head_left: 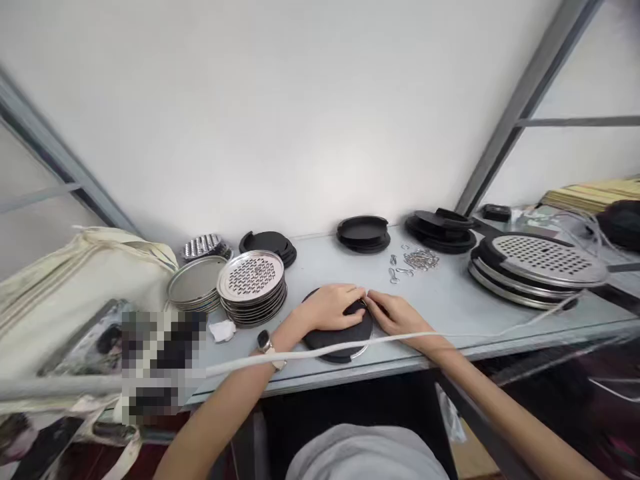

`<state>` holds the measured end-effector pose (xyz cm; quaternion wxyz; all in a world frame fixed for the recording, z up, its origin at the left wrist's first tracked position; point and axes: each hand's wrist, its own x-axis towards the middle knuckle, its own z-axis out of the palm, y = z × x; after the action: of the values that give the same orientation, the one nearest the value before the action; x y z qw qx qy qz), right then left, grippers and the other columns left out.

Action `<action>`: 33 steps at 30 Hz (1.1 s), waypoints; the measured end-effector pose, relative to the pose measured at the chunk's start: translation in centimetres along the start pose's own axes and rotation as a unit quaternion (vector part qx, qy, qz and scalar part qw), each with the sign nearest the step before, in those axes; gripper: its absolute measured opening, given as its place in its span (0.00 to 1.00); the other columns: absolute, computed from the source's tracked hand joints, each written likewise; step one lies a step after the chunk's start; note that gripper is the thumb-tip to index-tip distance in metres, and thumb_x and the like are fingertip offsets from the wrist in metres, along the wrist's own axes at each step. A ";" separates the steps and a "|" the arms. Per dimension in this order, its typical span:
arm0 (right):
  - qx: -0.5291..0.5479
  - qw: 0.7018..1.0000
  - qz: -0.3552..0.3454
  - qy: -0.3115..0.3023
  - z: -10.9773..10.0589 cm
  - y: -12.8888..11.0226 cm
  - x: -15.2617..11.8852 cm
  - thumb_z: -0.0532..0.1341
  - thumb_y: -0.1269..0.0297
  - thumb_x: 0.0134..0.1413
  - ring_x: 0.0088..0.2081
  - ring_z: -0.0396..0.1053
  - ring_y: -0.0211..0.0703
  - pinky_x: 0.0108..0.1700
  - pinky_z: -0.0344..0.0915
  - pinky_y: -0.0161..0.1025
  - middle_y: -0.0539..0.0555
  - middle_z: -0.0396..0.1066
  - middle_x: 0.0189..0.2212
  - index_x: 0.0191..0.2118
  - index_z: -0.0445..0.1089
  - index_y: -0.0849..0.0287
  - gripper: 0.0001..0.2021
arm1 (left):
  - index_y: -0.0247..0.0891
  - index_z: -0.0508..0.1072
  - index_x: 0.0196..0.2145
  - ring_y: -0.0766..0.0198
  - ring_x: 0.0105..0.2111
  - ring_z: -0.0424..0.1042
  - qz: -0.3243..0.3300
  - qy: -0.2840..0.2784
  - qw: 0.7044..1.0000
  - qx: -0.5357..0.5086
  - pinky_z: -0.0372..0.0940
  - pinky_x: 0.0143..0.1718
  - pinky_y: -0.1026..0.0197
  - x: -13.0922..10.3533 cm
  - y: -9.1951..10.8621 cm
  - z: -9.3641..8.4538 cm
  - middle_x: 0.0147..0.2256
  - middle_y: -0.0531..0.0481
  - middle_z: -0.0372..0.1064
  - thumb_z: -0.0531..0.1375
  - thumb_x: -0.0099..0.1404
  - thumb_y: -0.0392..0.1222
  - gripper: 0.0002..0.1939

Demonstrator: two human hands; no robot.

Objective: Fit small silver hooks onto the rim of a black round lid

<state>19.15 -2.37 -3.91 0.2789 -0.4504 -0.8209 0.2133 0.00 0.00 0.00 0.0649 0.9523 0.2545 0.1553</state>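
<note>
A round black disc with a shiny metal rim (pixel 330 339) lies at the table's front edge, between my hands. My left hand (pixel 336 308) rests over its upper part, with the fingers bent and pressed at the disc's far right edge. My right hand (pixel 393 313) meets it there, its thumb and fingertips pinched together. Whatever small part the fingertips hold is too small to make out. A pile of small metal clips (pixel 421 259) lies behind my right hand, with a few loose ones beside it.
Left stand a stack of perforated metal discs (pixel 251 277), plain metal discs (pixel 195 280) and crumpled white paper (pixel 223 331). Black discs (pixel 363 230) sit at the back, larger perforated discs (pixel 550 260) at right. A white cable (pixel 320 350) crosses before my wrists. A cloth bag (pixel 100 273) is far left.
</note>
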 end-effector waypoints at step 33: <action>-0.029 0.999 0.019 0.001 0.1 0.4 0.0 0.47 0.60 0.61 0.22 0.58 0.35 0.27 0.52 0.33 0.48 0.62 0.20 0.25 0.59 0.58 0.15 | 0.38 0.64 0.32 0.67 0.29 0.62 -0.014 -0.009 0.998 -0.052 0.55 0.30 0.66 0.3 -0.3 0.0 0.29 0.53 0.64 0.54 0.63 0.40 0.04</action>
<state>19.37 -2.21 -4.21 0.2625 -0.4741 -0.8176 0.1945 0.09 0.35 0.02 0.1194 0.9452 0.2591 0.1585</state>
